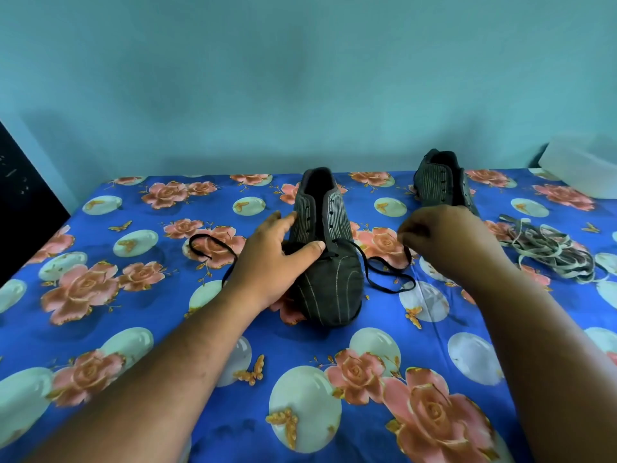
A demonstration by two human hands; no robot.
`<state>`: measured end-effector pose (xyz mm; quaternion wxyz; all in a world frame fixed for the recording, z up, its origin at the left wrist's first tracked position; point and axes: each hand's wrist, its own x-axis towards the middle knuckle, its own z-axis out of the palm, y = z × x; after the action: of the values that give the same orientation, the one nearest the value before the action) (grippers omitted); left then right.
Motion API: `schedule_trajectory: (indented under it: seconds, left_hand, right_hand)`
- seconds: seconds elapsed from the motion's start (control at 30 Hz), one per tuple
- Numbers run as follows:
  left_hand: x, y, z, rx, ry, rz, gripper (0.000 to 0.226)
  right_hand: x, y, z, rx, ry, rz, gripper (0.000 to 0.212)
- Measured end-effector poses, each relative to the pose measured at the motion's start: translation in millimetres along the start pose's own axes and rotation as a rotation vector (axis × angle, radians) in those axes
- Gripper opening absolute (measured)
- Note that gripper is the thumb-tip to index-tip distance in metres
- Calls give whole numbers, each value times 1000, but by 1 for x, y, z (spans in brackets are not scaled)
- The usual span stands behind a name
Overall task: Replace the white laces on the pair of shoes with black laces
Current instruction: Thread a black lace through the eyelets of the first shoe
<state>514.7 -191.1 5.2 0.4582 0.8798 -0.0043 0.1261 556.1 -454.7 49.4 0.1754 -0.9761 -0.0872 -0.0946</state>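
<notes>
At frame centre, the left hand [278, 259] rests spread on the near grey shoe [325, 259]; the right hand [444, 240] pinches its black lace [384, 279]. No lettering legible.

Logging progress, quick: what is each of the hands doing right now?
Left hand: open, resting on the near shoe.
Right hand: pinching the black lace.

Bare floral cloth [140, 315] lies open to my left and in front of the near shoe [325, 262]. On my right, the black lace [384, 279] loops beside it, with the second shoe [442, 182] and white laces [554, 252] crowding beyond
</notes>
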Motion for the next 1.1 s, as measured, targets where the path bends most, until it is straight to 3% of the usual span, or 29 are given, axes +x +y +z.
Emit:
schedule_trajectory:
  seconds: [0.07, 0.27, 0.43, 0.63, 0.8, 1.1]
  left_hand:
    - [0, 1, 0, 13, 7, 4, 79]
    - [-3, 4, 0, 15, 41, 44, 63]
    - [-2, 1, -1, 76, 95, 2, 50]
    - [-6, 9, -1, 93, 153, -15, 44]
    - [-6, 12, -1, 92, 165, -17, 38]
    - [-13, 19, 5, 25, 129, -3, 46]
  right_hand:
    - [2, 4, 8, -64, 91, 76, 11]
    - [5, 1, 30, -307, -63, 199, 42]
    - [3, -5, 36, -325, -57, 181, 20]
    - [-3, -14, 26, -67, 126, 65, 15]
    - [-13, -40, 21, 222, 262, -168, 7]
    - [-25, -66, 39, 330, 130, -289, 13]
